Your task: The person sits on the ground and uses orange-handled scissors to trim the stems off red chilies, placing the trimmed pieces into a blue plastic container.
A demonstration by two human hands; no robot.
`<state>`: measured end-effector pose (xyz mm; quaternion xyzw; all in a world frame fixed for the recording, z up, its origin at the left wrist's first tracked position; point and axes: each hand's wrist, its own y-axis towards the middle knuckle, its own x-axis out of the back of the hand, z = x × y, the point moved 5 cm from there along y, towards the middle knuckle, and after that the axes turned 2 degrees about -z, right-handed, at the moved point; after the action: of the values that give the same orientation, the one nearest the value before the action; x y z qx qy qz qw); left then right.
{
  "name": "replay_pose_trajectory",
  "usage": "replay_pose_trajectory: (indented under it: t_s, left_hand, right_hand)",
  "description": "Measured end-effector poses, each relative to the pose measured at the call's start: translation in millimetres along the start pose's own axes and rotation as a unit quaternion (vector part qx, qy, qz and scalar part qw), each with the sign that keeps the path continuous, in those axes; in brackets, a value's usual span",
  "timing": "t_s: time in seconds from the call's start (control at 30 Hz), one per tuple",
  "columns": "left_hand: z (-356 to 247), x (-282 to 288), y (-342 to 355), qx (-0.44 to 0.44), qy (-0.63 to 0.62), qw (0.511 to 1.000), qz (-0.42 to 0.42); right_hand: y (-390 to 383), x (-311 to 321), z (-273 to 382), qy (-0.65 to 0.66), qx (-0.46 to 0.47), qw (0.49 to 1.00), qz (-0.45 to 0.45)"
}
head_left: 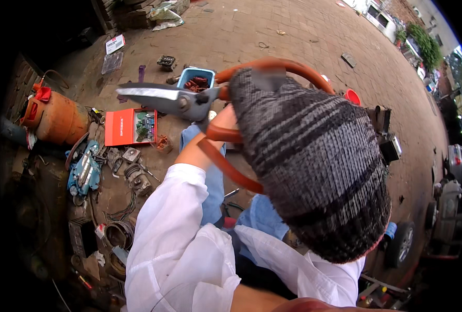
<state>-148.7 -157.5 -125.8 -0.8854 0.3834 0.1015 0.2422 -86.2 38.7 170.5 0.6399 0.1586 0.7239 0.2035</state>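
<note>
Close up, a pair of shears [183,104] is raised, with metal blades pointing left and curved orange handles. A dark grey and black striped knitted thing [314,166] covers much of the handles; whether it is a glove or a cap I cannot tell. My left hand [224,120] reaches up from a white sleeve, behind and between the handles, its fingers hidden. The other white sleeve [314,273] passes under the knitted thing. My right hand shows no bare skin I can make out; it is behind or inside the knit. Below are light blue trouser legs [266,216].
On the brick ground lie a blue tub [210,73] of reddish-brown pieces and an opened red box [120,127]. An orange gas cylinder [63,122] stands left, near blue machinery [88,169] and metal parts. A wheel [400,244] and parked vehicles are at the right.
</note>
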Motion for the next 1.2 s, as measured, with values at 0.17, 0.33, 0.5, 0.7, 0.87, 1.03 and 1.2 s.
replay_pose_trajectory:
  t_s: [0.17, 0.33, 0.5, 0.7, 0.87, 1.03, 1.2]
  left_hand:
    - [16.2, 6.8, -17.2, 0.081, -0.021, 0.996, 0.018]
    - [1.4, 7.0, 1.7, -0.158, 0.34, 0.923, 0.085]
    - [-12.5, -27.2, -28.1, -0.185, 0.392, 0.901, -0.004]
    - [18.5, -20.2, 18.7, -0.188, 0.159, 0.969, -0.028]
    - [12.6, 11.6, 27.6, -0.172, 0.12, 0.977, -0.024]
    - [-19.0, -54.9, -64.0, -0.113, 0.136, 0.983, -0.048]
    - [-22.3, -5.5, -53.6, -0.099, 0.167, 0.976, -0.098]
  right_hand:
    - [2.8, -67.7, 29.3, 0.057, 0.013, 0.995, 0.079]
    - [-0.7, -104.9, 66.5, 0.088, 0.033, 0.986, 0.137]
    - [-6.3, -120.0, 84.6, 0.087, 0.038, 0.976, 0.195]
    - [1.6, -130.2, 126.4, 0.094, 0.088, 0.961, 0.243]
    - [11.7, -152.1, 160.4, 0.118, 0.154, 0.943, 0.27]
    - [-15.7, -146.7, 129.3, 0.114, 0.114, 0.94, 0.3]
    - [-0.8, -151.4, 159.0, 0.144, 0.177, 0.923, 0.31]
